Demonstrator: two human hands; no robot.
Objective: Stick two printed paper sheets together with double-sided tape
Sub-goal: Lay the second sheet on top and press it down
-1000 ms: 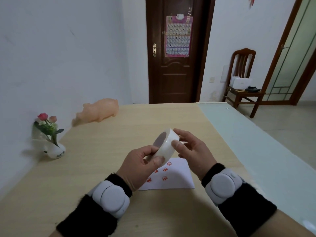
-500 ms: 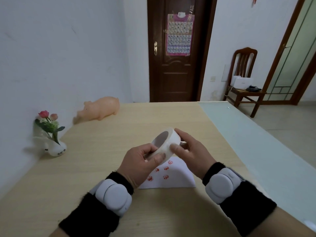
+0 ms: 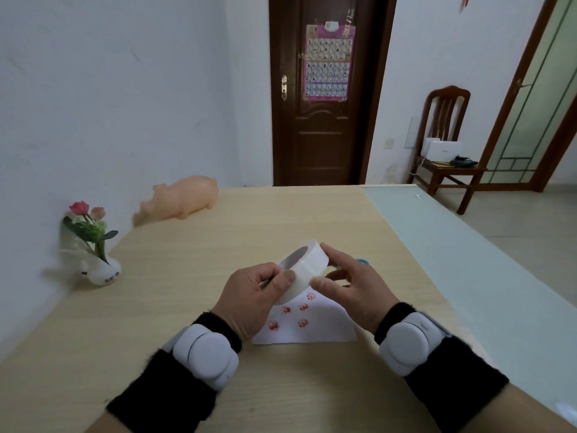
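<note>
A white roll of double-sided tape [image 3: 307, 264] is held tilted above the wooden table [image 3: 193, 276]. My left hand [image 3: 253, 298] grips its lower left side, thumb on the outer band. My right hand [image 3: 352, 285] pinches the roll's right side with thumb and fingers. Under both hands lies a white paper sheet [image 3: 315, 326] printed with small red figures; the hands hide its far part. Only one sheet can be made out.
An orange toy pig [image 3: 184, 198] stands at the table's far left by the wall. A small white vase of flowers [image 3: 93, 245] sits at the left edge. A pale green strip [image 3: 443, 245] runs along the right side. A bit of blue [image 3: 362, 260] shows behind my right hand.
Both hands have kept the roll between them and turned it slightly. My right thumb has slid lower along the roll's outer band.
</note>
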